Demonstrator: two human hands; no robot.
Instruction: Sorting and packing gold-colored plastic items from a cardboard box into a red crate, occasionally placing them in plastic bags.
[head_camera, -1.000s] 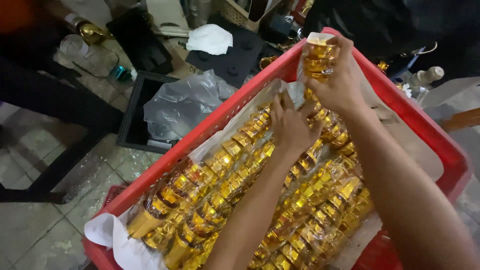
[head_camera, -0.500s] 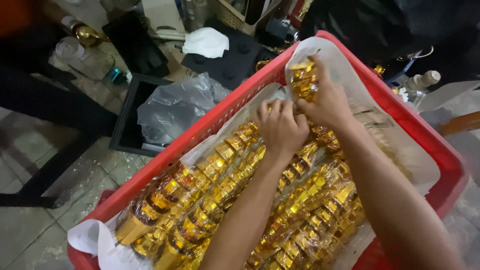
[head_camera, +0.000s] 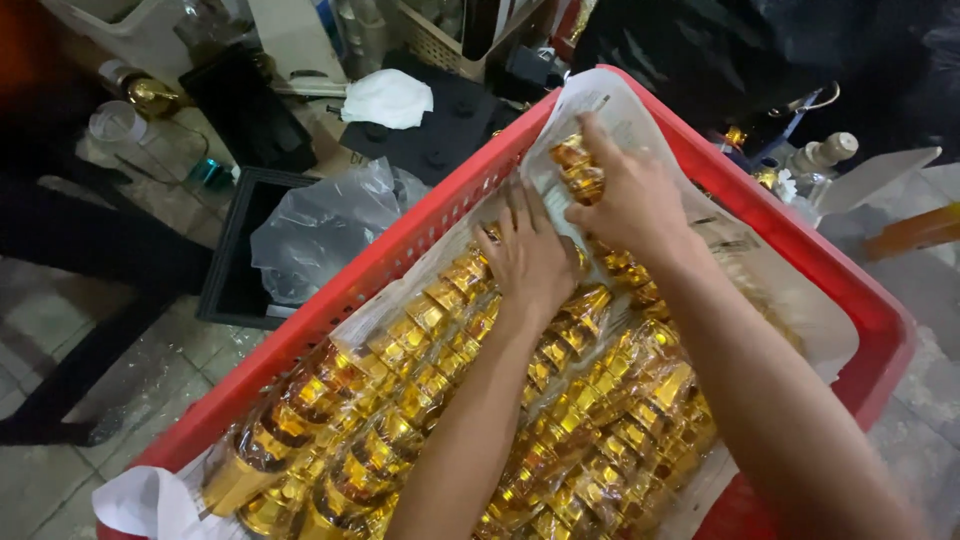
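Leftmost, outside the crate (head_camera: 400, 255), a clear plastic bag (head_camera: 320, 225) sits in a black tray (head_camera: 228, 270) on the tiled floor, with a white cloth (head_camera: 388, 98) further back. Then the red crate itself, lined with white paper (head_camera: 640, 120), packed with rows of gold bottles (head_camera: 420, 400) lying on their sides in clear wrap. My left hand (head_camera: 532, 255) lies flat and open, palm down, pressing on the bottles near the far end. Just right of it, my right hand (head_camera: 630, 195) is closed round one wrapped gold bottle (head_camera: 578, 165) at the top corner, fingers curled over it, thumb side hidden, so the exact pinch I cannot tell. Handling notes, as judgement: these look like glass with metal-finish caps, so rigid, fairly heavy for their bulk, and breakable if knocked together. The clear wrap looks slick; a fingertip hold would likely slip. Better to take each one round the body, whole hand, not by the cap. Right edge: crate rim, then a pale bottle (head_camera: 822, 152) and clutter beyond, well apart from my hands.
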